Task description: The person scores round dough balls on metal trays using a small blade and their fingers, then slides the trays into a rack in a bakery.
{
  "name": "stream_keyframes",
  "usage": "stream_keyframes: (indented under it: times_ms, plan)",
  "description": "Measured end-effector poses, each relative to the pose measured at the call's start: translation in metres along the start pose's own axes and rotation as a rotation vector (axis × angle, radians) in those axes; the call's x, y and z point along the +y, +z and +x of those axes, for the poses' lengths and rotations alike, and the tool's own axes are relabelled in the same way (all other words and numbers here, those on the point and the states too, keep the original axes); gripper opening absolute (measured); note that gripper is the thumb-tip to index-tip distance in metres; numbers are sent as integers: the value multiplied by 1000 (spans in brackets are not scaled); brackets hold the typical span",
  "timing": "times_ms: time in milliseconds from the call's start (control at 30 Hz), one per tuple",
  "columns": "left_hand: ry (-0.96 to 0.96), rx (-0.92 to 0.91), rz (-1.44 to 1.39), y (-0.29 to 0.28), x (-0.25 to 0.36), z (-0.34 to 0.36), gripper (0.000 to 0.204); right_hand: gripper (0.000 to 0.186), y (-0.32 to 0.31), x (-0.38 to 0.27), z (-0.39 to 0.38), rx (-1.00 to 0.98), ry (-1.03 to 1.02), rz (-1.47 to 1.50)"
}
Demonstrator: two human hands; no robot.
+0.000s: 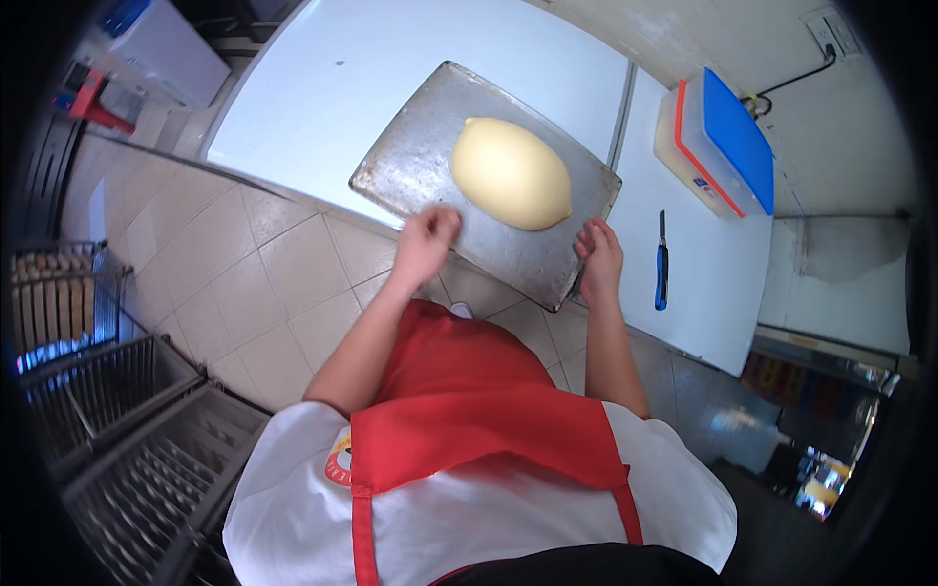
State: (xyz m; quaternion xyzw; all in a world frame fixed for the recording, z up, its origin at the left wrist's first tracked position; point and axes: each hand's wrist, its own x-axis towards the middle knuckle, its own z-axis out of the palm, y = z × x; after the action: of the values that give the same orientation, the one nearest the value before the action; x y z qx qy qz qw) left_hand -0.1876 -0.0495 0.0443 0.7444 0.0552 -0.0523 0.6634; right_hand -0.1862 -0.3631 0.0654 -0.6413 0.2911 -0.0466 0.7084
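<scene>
A smooth, pale yellow lump of dough (pixel 510 174), rounded with a small point at each end, rests on a worn metal baking tray (pixel 410 156). The tray lies at an angle on the white table, its near edge close to the table's front edge. My left hand (pixel 430 242) is at the tray's near left edge, fingers curled in, with nothing visible in them. At the tray's right edge, my right hand (pixel 601 256) has its fingers bent round the rim. Neither hand touches the dough.
On the white table (pixel 313 78), a blue-handled utility knife (pixel 662 269) lies right of the tray. Behind it, a clear plastic container with a blue lid (pixel 728 142) stands by the wall. Metal racks (pixel 147 469) are at lower left; a white appliance (pixel 171 59) stands at far left.
</scene>
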Motion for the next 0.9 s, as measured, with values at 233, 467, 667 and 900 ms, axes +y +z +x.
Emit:
stream_keyframes:
  times_ms: [233,467,667,900]
  plan:
    - [350,-50,305,-2,51,145,44,55,50,3,11,203,6,35]
    - [10,-170,260,5,51,168,48,60,67,29,21,179,-25,81]
    - [-253,-290,-3,3,55,186,62,60,58,16,28,-14,65,60]
    - [-373,-377,59,14,73,194,69,64,74,12,28,173,-10,-56]
